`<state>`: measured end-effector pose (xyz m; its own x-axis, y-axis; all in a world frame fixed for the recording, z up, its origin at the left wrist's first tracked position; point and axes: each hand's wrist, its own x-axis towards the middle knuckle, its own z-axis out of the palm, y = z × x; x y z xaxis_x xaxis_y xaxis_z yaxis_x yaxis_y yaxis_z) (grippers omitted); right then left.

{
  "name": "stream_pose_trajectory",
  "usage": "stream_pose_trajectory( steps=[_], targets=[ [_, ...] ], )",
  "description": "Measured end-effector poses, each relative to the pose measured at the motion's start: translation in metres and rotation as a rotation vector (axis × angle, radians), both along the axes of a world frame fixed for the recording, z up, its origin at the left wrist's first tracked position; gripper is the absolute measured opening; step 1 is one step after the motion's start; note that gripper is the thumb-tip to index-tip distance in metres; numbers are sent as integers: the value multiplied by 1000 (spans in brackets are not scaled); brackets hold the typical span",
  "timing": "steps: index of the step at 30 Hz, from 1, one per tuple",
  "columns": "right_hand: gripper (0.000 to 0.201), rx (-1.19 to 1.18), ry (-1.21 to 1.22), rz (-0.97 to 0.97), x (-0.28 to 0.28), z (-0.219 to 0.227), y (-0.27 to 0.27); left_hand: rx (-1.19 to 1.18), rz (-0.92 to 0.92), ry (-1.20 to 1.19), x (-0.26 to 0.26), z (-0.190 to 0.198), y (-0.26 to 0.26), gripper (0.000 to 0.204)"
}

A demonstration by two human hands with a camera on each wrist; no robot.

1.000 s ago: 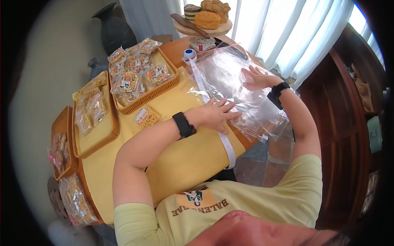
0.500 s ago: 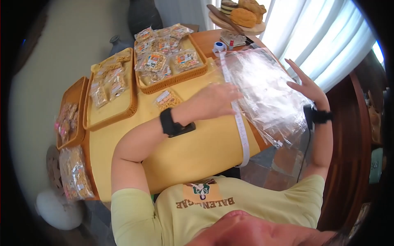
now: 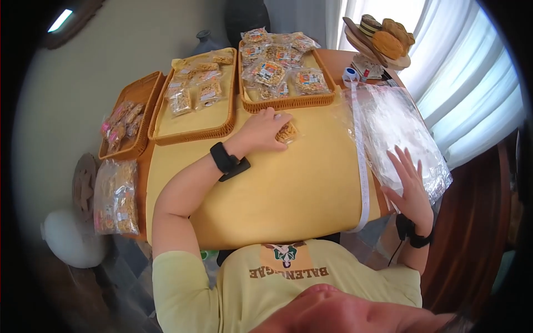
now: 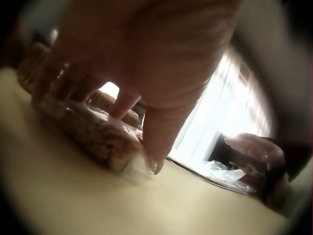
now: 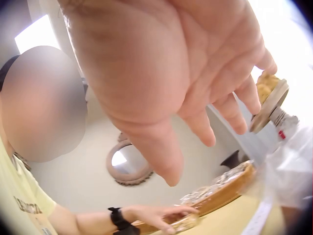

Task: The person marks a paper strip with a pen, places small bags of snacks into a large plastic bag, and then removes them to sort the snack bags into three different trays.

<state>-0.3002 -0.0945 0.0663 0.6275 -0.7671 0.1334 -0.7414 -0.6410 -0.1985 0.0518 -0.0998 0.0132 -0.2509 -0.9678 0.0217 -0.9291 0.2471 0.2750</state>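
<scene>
My left hand (image 3: 260, 131) spans a clear packet of crunchy snack (image 3: 287, 134) lying on the yellow cloth, just in front of the fullest basket. In the left wrist view the thumb is at one end of the snack packet (image 4: 100, 137) and the fingers curl over its far side. My right hand (image 3: 413, 191) hovers with spread fingers over the near part of a stack of clear plastic bags (image 3: 397, 125). Nothing is in its palm, as the right wrist view of that hand (image 5: 195, 73) shows.
Three wicker baskets stand along the back left: a heaped one (image 3: 288, 102), a middle one (image 3: 194, 136) and a left one (image 3: 145, 102). A larger bag of snacks (image 3: 116, 197) lies at the left edge. A white tape measure (image 3: 362, 166) runs beside the bags. Bread tops a stand (image 3: 408, 60).
My left hand has moved left from the plastic bags to the snack packet and taken hold of it. The right hand has lifted off the bags and drawn nearer the body. The head view has turned left.
</scene>
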Motion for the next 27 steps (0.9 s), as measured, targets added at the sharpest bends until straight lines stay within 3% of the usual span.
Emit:
stream_pose_trajectory(
  steps=[4,10,15,18,23,27],
  targets=[
    [64,36,87,-286,-25,-30,-1,-78,37,-54,1,-6,3,64],
    [63,178,-44,-186,-31,-41,11,-93,35,81,12,13,14,54],
    [62,105,-11,-184,-24,-49,7,6,28,118,17,0,11,51],
    [61,84,-42,-183,-24,-49,9,-59,61,279,14,-4,16,51],
    [60,88,-32,-185,-23,-58,10,-98,-18,-14,-10,-6,26,57],
    [57,80,-35,-187,-21,-71,13,-62,16,-37,-18,-5,26,59]
  ],
)
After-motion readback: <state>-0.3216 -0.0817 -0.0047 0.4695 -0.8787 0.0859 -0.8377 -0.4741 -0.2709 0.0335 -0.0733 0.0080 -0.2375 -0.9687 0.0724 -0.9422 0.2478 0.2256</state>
